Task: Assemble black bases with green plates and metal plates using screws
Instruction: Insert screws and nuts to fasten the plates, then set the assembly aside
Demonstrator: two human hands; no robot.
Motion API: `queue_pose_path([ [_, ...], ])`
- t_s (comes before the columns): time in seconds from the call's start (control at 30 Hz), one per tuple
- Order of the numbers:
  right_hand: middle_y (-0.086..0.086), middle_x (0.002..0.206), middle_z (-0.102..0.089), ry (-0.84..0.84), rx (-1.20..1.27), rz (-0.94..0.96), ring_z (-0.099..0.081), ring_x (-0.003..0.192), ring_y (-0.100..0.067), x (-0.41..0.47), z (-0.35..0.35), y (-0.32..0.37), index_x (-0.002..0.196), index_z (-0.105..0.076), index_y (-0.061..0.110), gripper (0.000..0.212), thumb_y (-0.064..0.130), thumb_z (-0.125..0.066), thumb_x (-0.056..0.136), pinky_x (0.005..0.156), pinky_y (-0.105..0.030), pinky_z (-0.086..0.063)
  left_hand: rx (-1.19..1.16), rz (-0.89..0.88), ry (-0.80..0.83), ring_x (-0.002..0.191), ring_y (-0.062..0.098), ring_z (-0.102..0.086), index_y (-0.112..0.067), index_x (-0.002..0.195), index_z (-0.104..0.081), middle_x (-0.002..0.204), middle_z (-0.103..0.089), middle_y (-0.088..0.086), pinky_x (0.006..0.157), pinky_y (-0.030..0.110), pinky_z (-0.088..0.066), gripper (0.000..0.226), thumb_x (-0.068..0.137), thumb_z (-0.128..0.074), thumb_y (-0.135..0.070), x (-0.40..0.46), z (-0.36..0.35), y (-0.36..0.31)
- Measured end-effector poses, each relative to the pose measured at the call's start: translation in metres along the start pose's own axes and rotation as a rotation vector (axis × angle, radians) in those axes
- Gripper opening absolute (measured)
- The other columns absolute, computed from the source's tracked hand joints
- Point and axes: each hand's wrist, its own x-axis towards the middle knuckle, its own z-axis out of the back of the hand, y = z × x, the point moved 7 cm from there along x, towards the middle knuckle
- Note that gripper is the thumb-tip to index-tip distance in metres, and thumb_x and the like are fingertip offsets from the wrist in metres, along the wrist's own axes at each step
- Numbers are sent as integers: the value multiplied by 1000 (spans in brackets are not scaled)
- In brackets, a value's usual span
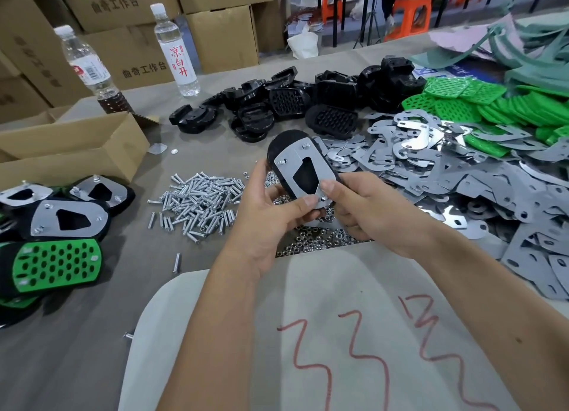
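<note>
Item in hand: one black base (pixel 278 152) with a metal plate (pixel 303 172) laid on its upper face, held above the tabletop (pixel 92 333) at centre. Screw ends and nuts show at the plate's 12 and 9 o'clock corners; a third fastener sits at its 6 o'clock tip.

Left hand (pixel 271 213): grip clenched on the assembly's near edge, thumb pressing the plate beside the lower fastener.
Right hand (pixel 366 207): grip grasping the assembly from 3 o'clock, thumb on the plate – fingers under it are hidden.

Stock on the tabletop:
- loose screws (pixel 200 201), heap at 9 o'clock of the hands
- nuts (pixel 314 241), heap directly beneath the hands
- bare metal plates (pixel 431 170), spread at 3 o'clock
- green plates (pixel 480 106), pile at 2 o'clock
- black bases (pixel 277 103), pile at 12 o'clock
- finished assemblies (pixel 55 226), stack at 9 o'clock edge

Risks, as judged: the lower nut looks least secure – if a thumb slips while it is turned, it could drop into the nut heap and the screw may back out. Tilting the piece before all three are tight could shift the plate off its holes
</note>
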Motion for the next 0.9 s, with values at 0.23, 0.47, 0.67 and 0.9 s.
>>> queue_pose_path([
  [0.23,10,58,-21,-60,115,-52,-17,49,-9,-1,3,-4,82,-44,15,32,31,-53,108,40,-20,-18,17,11,-28,84,31,-74,-17,133,-55,104,-74,22,71,35,-61,61,85,-70,17,3,-3,4],
  [0.47,7,76,-60,-314,-502,111,-52,64,-7,-3,9,15,99,-58,19,29,45,-49,106,58,-23,-39,8,21,-152,87,30,-78,-27,125,-55,95,-79,14,77,44,-64,60,86,-70,15,4,4,8],
  [0.67,-5,89,-70,-344,-477,-12,-72,73,-12,-4,31,5,93,-66,16,38,-13,-41,97,61,-12,-52,-36,9,-256,86,27,-78,-31,118,-55,100,-78,13,71,32,-62,61,85,-68,19,6,14,6],
  [0.9,-13,80,-77,-409,-81,114,-79,76,-23,-5,40,10,89,-74,5,21,-15,-72,86,74,-34,-65,-44,61,-265,76,21,-75,-17,114,-55,105,-75,13,63,25,-58,43,88,-69,14,4,11,6],
])
